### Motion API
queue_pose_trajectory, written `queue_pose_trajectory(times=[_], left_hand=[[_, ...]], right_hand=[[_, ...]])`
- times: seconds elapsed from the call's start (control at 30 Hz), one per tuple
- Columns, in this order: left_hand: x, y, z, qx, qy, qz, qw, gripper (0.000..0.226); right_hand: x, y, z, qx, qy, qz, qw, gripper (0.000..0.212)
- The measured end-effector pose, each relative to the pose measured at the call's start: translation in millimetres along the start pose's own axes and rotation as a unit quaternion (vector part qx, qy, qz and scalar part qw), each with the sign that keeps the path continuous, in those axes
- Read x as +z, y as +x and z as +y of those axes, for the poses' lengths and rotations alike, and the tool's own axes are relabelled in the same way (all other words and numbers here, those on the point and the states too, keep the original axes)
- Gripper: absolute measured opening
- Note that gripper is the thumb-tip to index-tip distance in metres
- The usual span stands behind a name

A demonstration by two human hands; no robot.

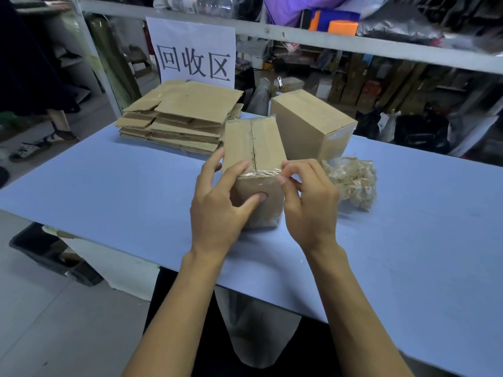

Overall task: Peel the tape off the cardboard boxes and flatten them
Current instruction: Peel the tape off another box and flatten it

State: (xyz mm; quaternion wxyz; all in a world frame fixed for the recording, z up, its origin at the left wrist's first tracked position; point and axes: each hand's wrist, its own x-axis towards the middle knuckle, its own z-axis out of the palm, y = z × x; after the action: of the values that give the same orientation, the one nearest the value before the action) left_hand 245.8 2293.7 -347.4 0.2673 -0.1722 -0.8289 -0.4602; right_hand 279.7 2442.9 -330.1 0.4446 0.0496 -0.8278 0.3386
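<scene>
A small taped cardboard box (254, 142) stands on the blue table (122, 183) in front of me, clear tape running along its top seam and over the near edge. My left hand (217, 202) grips the box's left side, thumb pressed on the near face and fingers curled over the top edge. My right hand (307, 202) pinches the tape (268, 174) at the box's near top edge. A second closed box (310, 123) stands just behind to the right.
A stack of flattened cardboard (179, 115) lies at the table's back left, under a paper sign (192, 50). A crumpled wad of peeled tape (351, 180) sits right of my hands. Metal shelving (299, 36) with goods rises behind the table.
</scene>
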Motion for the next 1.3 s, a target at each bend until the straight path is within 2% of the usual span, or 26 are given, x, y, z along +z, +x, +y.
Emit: queue_pose_trajectory(times=[0.13, 0.23, 0.33, 0.4, 0.5, 0.6, 0.7, 0.83, 0.93, 1.07, 1.17, 1.23, 1.3], left_hand=[[0.7, 3.0, -2.7, 0.035, 0.025, 0.015, 0.999, 0.055], [-0.9, 6.0, -4.6, 0.067, 0.051, 0.035, 0.996, 0.049], [1.0, 9.7, -6.7, 0.139, 0.087, 0.054, 0.985, 0.042], [2.0, 11.8, -7.5, 0.166, 0.096, 0.052, 0.980, 0.038], [0.2, 14.4, -8.8, 0.200, 0.102, 0.055, 0.973, 0.033], [-1.8, 17.0, -10.0, 0.230, 0.111, 0.062, 0.965, 0.031], [-0.3, 17.0, -8.1, 0.231, 0.119, 0.068, 0.963, 0.031], [2.3, 16.1, -6.2, 0.232, 0.126, 0.078, 0.961, 0.032], [4.5, 15.8, -4.0, 0.233, 0.126, 0.080, 0.961, 0.031], [7.8, 13.7, -2.4, 0.225, 0.127, 0.090, 0.962, 0.029], [4.7, 14.1, -4.3, 0.226, 0.124, 0.090, 0.962, 0.029], [2.1, 14.8, -5.4, 0.226, 0.128, 0.083, 0.962, 0.030], [1.6, 15.0, -5.5, 0.229, 0.130, 0.077, 0.962, 0.030]], right_hand=[[0.0, -4.1, -4.1, 0.039, 0.054, 0.036, 0.997, 0.005], [-1.2, -13.3, -1.6, 0.055, 0.110, 0.004, 0.992, 0.007], [-4.1, -20.2, 1.3, 0.080, 0.161, -0.005, 0.984, 0.020], [-3.3, -17.8, 4.3, 0.069, 0.134, -0.005, 0.989, 0.025], [0.2, -10.5, 7.9, 0.051, 0.092, 0.010, 0.994, 0.013], [1.1, -9.8, 8.7, 0.021, 0.053, 0.019, 0.998, 0.011], [-1.0, -9.6, 15.0, -0.021, -0.005, 0.017, 1.000, 0.008], [-2.5, -14.3, 26.2, -0.081, -0.022, 0.025, 0.996, 0.003], [1.9, -16.0, 23.0, -0.063, -0.035, 0.067, 0.995, 0.014], [14.9, -19.3, 16.1, -0.010, -0.092, 0.126, 0.988, 0.005], [14.4, -16.8, 17.0, -0.037, -0.084, 0.088, 0.992, 0.005], [0.2, -7.3, 23.4, -0.060, -0.063, 0.012, 0.996, 0.006], [-21.7, 9.1, 30.1, -0.034, 0.004, -0.102, 0.994, 0.009]])
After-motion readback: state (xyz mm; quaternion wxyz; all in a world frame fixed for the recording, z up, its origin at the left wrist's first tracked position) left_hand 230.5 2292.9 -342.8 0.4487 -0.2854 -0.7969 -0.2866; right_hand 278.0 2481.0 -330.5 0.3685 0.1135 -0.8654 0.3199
